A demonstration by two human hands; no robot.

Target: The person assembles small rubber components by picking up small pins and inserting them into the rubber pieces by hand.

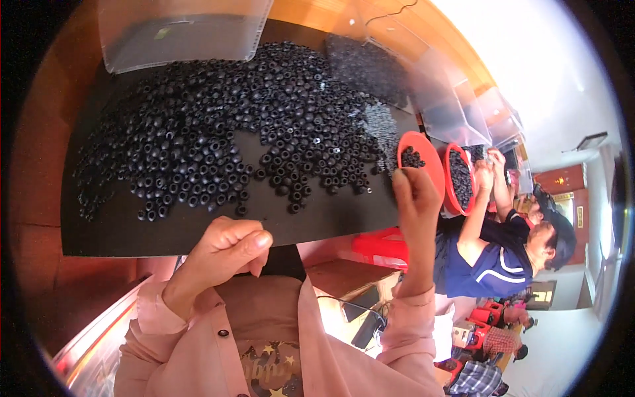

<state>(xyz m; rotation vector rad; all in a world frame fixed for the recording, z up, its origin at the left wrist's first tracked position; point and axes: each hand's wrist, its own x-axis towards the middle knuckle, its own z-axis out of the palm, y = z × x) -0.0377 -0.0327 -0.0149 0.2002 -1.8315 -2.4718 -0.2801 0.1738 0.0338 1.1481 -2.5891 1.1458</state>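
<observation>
Sorting black rings [218, 142] on black mat [198, 228], left hand [221, 255] fisted empty, right hand [411, 195] grip pinching one ring, red bowl [433, 162] beside.

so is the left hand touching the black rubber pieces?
No, the left hand is a closed fist below the small black rubber pieces, apart from them.

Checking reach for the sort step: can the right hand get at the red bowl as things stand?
Probably yes. The right hand is raised at the black mat's edge, right beside the red bowl, fingertips pinched. Nothing lies between them; the co-worker's hands are at the farther bowl.
</observation>
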